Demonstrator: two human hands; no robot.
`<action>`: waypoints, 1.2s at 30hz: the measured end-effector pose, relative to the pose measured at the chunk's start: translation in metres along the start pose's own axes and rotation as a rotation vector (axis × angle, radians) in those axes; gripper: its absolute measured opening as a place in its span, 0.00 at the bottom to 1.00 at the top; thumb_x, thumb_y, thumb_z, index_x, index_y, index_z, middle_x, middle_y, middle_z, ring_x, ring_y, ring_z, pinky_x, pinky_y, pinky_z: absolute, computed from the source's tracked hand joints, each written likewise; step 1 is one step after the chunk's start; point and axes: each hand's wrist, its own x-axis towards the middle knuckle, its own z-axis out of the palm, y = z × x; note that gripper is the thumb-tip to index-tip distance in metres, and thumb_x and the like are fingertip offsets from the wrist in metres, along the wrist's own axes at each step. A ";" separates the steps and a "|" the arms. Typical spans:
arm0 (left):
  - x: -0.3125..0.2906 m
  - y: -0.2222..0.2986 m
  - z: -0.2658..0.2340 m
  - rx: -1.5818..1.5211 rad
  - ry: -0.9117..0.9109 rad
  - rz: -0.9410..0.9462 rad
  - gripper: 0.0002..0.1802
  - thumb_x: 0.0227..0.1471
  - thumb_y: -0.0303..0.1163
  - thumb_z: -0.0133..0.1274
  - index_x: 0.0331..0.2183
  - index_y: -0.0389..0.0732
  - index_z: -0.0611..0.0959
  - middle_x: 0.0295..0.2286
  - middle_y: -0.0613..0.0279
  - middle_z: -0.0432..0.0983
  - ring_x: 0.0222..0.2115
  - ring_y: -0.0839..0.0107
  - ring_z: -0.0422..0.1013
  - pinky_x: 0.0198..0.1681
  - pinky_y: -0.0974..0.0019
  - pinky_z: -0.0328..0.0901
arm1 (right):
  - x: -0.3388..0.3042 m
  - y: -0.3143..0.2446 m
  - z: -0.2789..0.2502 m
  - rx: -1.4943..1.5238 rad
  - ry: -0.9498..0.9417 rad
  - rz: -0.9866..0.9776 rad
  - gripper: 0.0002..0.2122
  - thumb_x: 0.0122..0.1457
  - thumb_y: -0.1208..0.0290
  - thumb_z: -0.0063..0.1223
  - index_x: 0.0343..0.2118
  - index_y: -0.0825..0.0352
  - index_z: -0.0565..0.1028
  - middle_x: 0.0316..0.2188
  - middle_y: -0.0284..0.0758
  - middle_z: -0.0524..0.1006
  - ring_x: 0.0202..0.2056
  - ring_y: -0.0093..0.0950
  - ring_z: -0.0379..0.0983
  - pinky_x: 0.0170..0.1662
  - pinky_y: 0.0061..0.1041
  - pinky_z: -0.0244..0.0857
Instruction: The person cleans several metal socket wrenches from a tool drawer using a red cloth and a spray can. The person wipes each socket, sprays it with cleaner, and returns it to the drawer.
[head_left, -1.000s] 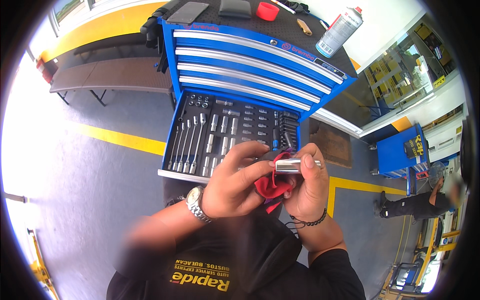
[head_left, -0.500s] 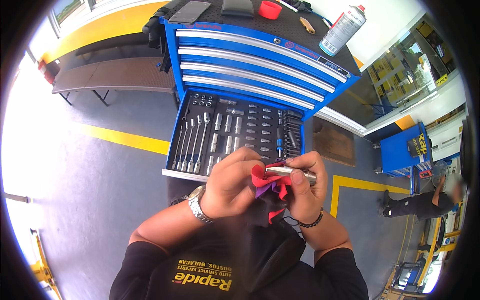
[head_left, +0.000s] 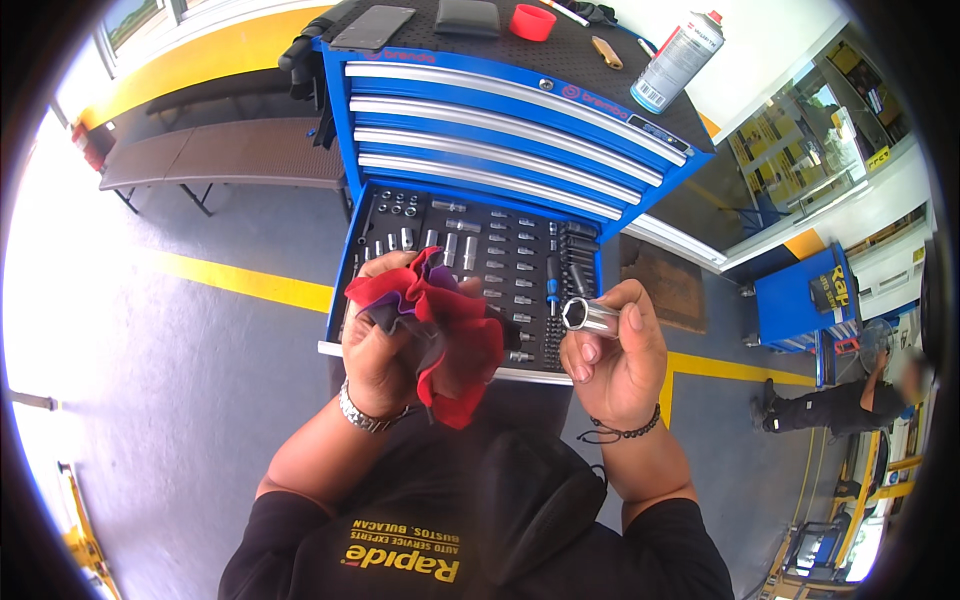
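Note:
My left hand (head_left: 375,345) grips a crumpled red cloth (head_left: 455,365) with black and purple parts, which hangs over the fingers. To its right, my right hand (head_left: 622,355) pinches a shiny metal socket (head_left: 590,316) between thumb and fingers, its hollow end turned to the left. Cloth and socket are apart. Both hands are above the near part of an open tool drawer (head_left: 545,375). In the drawer's black foam lie several sockets (head_left: 451,249), small bits (head_left: 523,267) and a blue-and-black screwdriver (head_left: 552,285). The cloth and left hand hide part of the drawer's left side.
The blue tool cabinet (head_left: 480,137) stands ahead. On its top are a spray can (head_left: 677,62), a red ring-shaped object (head_left: 532,22) and a dark flat case (head_left: 467,17). A brown bench (head_left: 220,155) is at left. Another person (head_left: 830,408) stands far right, near a blue cart (head_left: 803,300).
The hands have moved apart. The socket has come out of the cloth and stays in my right hand, while my left hand has drawn the cloth to the left.

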 end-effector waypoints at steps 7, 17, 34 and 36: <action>-0.001 0.013 0.006 0.522 -0.143 0.583 0.19 0.56 0.37 0.59 0.48 0.51 0.73 0.38 0.55 0.71 0.43 0.58 0.74 0.57 0.37 0.64 | -0.009 -0.006 0.017 -0.190 0.082 0.037 0.09 0.66 0.67 0.50 0.41 0.68 0.69 0.29 0.42 0.77 0.23 0.26 0.73 0.24 0.26 0.67; -0.017 0.012 0.026 0.767 -0.476 0.772 0.24 0.42 0.23 0.66 0.41 0.53 0.77 0.45 0.59 0.61 0.47 0.57 0.68 0.49 0.46 0.74 | -0.015 -0.007 0.043 -0.199 0.019 0.251 0.10 0.67 0.67 0.51 0.43 0.67 0.69 0.33 0.36 0.76 0.30 0.21 0.74 0.30 0.24 0.70; -0.001 0.014 0.036 0.700 -0.749 0.759 0.16 0.42 0.27 0.64 0.36 0.40 0.81 0.42 0.54 0.67 0.40 0.54 0.73 0.38 0.49 0.75 | -0.023 -0.012 0.012 -0.678 -0.122 -0.034 0.10 0.61 0.74 0.58 0.43 0.68 0.71 0.38 0.35 0.75 0.38 0.21 0.72 0.41 0.25 0.67; -0.001 0.022 0.031 0.657 -0.726 0.585 0.15 0.44 0.28 0.65 0.36 0.39 0.81 0.42 0.50 0.67 0.42 0.53 0.73 0.43 0.49 0.73 | -0.020 -0.012 0.008 -0.710 -0.212 -0.068 0.11 0.59 0.77 0.59 0.43 0.67 0.72 0.38 0.37 0.75 0.38 0.24 0.73 0.41 0.26 0.67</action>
